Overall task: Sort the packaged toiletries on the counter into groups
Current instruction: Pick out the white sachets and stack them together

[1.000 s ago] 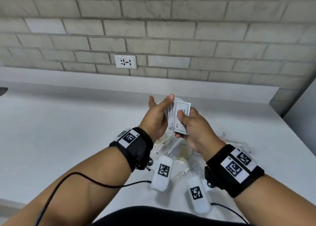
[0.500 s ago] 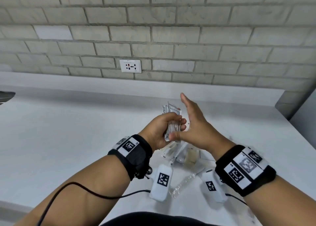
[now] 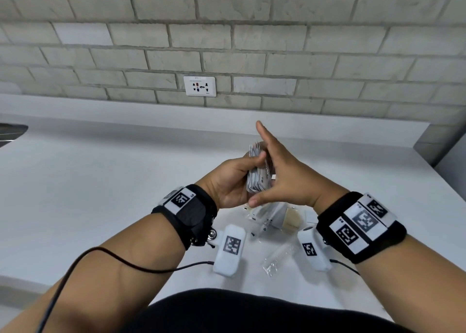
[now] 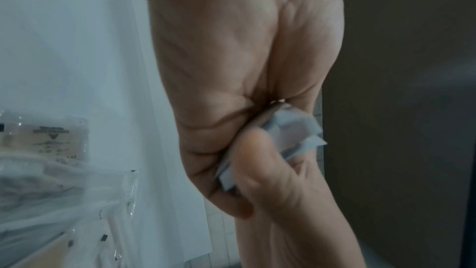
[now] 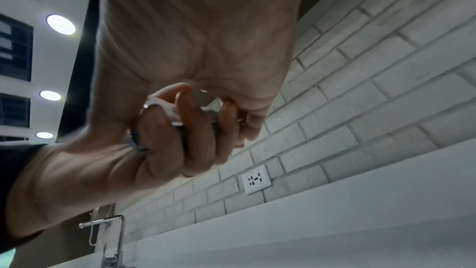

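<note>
While the left hand [image 3: 232,179] has its fingers [image 5: 195,127] curled round a stack of sachets [image 3: 258,179] held up above the table [image 3: 100,181], the right hand [image 3: 285,174] presses flat against the stack, fingers straight and together. More clear-wrapped packets [image 3: 274,219] lie on the table below the hands.

1. Left hand [image 4: 231,58] fills centre frame, palm toward the lens.
2. Its grip is on a small stack of white sachets [image 4: 291,129], their corners fanned out past the palm crease.
3. Right hand [image 4: 278,180] comes in from below, thumb pressed against the sachets' lower edge.
4. White worktop [image 4: 77,38] at left.
5. Clear-wrapped packets [image 4: 51,160] lie lower left, one with small printed text; blurred.
</note>
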Demonstrator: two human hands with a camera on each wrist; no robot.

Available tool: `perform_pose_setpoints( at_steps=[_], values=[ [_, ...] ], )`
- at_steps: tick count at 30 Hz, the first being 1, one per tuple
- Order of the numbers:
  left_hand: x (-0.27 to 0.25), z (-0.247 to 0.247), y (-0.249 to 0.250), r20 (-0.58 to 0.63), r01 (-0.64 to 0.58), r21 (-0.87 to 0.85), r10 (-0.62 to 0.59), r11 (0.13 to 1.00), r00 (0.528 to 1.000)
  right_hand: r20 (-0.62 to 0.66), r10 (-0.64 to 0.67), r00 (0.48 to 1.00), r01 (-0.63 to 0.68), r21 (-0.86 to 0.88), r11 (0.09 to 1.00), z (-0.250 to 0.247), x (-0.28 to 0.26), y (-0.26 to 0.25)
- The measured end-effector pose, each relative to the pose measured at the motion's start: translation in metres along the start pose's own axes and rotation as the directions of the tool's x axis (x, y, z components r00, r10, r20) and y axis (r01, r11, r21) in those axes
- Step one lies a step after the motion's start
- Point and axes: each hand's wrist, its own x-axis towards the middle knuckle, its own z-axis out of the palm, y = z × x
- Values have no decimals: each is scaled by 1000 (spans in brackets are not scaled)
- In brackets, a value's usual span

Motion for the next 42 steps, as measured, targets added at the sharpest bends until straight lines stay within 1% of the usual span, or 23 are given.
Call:
perform_pose_setpoints(
  at_steps=[2,3,7,9,11,13,14,15,19,21,25,28,30,32,35,39,42],
  values=[
    [-2,-2,2,4,11,42,-11,999,1000,25,17,1000,-18,42,999,4,3,-1],
    [-2,-6,2,5,25,50,-26,998,1000,12,15,1000,-15,21,1000,8,4,-2],
    [-4,-12,3,-65,56,113,-49,992,997,-108,-92,990,69,-201,977,26,8,-9],
    [-6,-15,4,-95,62,138,-49,989,994,-83,-87,993,68,-210,975,32,11,-12],
    [-10,-20,6,-118,66,117,-52,991,992,27,-14,1000,16,-77,997,32,16,-13],
    [-14,-29,9,-109,65,120,-52,991,993,125,19,992,-35,126,991,30,20,-14],
    [-16,-34,10,-106,60,125,-47,990,993,133,27,991,-53,198,979,29,21,-15],
    [-18,-39,12,-105,58,129,-44,990,993,112,39,993,-63,223,973,29,22,-16],
    [-21,-54,20,-110,52,155,-35,987,993,-17,22,1000,-19,162,987,44,31,-12],
    [-24,-54,23,-116,51,151,-33,987,993,-39,4,999,2,144,990,54,34,-15],
    [-27,-57,27,-104,46,153,-30,987,994,-62,16,998,-8,128,992,65,42,-21],
    [-30,-62,27,-102,45,116,-33,992,994,-94,28,995,-26,24,999,75,45,-26],
    [-33,-64,28,-99,58,94,-48,994,994,-86,40,996,-45,-62,997,78,45,-29],
    [-36,-70,30,-88,71,56,-66,996,994,-68,38,997,-45,-113,993,80,46,-32],
    [-38,-75,32,-57,45,18,-44,999,997,-51,21,998,-26,-96,995,81,50,-32],
    [-37,-76,35,-31,53,-19,-53,998,998,34,55,998,-52,-85,995,76,57,-35],
    [-35,-76,37,-6,49,-48,-49,998,999,39,62,997,-57,-111,992,71,62,-36]
  ],
)
